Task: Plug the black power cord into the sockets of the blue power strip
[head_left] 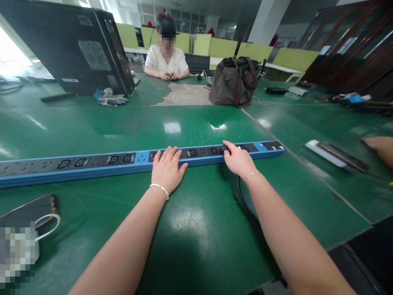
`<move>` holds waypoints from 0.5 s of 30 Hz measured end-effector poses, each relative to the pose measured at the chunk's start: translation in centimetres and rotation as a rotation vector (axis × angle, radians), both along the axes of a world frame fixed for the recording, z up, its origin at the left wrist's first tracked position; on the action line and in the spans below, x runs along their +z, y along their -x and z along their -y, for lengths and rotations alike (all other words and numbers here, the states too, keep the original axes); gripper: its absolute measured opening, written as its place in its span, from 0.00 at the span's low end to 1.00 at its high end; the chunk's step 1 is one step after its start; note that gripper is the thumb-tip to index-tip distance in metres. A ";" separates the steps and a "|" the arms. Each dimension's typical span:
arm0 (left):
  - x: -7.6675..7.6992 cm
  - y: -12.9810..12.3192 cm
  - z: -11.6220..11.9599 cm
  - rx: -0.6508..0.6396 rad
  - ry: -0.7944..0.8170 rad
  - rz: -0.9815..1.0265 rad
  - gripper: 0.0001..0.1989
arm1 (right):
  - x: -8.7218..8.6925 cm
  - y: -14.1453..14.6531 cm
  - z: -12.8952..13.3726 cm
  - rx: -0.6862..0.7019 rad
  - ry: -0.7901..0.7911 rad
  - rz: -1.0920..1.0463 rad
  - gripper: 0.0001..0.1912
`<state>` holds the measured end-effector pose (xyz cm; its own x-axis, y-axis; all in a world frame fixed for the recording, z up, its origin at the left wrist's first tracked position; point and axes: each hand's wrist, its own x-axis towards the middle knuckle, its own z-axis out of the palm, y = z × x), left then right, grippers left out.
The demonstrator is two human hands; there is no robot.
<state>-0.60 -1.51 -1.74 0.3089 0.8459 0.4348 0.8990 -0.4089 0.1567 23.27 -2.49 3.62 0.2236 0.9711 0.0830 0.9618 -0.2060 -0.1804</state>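
Note:
A long blue power strip with black socket modules lies across the green table. My left hand rests on the strip with its fingers spread, just right of a blue socket module. Farther right, my right hand has its fingers closed round a black plug at the strip's sockets. A black cable runs down from under this hand, partly behind my right forearm. Whether the plug is fully seated is hidden by the fingers.
Phones and a white device lie at the right, near another person's hand. A phone lies at the lower left. Behind are a black computer case, gloves, a brown bag and a seated person.

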 end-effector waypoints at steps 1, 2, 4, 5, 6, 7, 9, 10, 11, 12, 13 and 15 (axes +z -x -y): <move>0.0 -0.1 0.0 -0.029 0.008 -0.001 0.25 | 0.0 0.0 0.0 -0.003 -0.002 -0.013 0.25; 0.0 -0.2 0.1 -0.045 0.015 0.000 0.24 | -0.1 -0.1 -0.1 -0.003 -0.003 -0.025 0.25; 0.0 -0.3 0.0 -0.048 0.019 0.005 0.24 | -0.2 -0.1 -0.1 0.004 0.000 -0.046 0.25; 0.0 -0.3 0.0 -0.045 0.017 0.006 0.23 | -0.2 -0.1 -0.1 0.009 0.002 -0.055 0.25; 0.0 -0.3 0.0 -0.045 0.015 0.006 0.23 | -0.2 -0.1 -0.1 0.012 0.003 -0.061 0.25; 0.0 -0.2 -0.1 -0.045 0.013 0.006 0.23 | -0.2 -0.2 -0.1 0.016 0.003 -0.067 0.25; 0.0 -0.1 -0.1 -0.045 0.010 0.007 0.23 | -0.2 -0.3 -0.2 0.020 0.000 -0.077 0.25; 0.0 -0.1 -0.2 -0.045 0.009 0.008 0.23 | -0.1 -0.4 -0.3 0.024 -0.001 -0.083 0.25; -0.1 -0.1 -0.2 -0.046 0.007 0.009 0.23 | 0.0 -0.4 -0.3 0.031 -0.001 -0.093 0.25; -0.1 -0.1 -0.2 -0.046 0.005 0.011 0.23 | 0.0 -0.4 -0.4 0.039 0.000 -0.103 0.25; -0.1 -0.1 -0.2 -0.047 0.003 0.013 0.23 | 0.1 -0.5 -0.4 0.047 0.000 -0.113 0.24; -0.1 -0.1 -0.2 -0.048 0.001 0.022 0.22 | 0.1 -0.5 -0.5 0.058 -0.003 -0.132 0.24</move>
<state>-0.46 -1.33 -1.86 0.3400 0.8306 0.4410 0.8745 -0.4517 0.1766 23.73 -2.03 3.73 0.1767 0.9824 0.0597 0.9398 -0.1504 -0.3069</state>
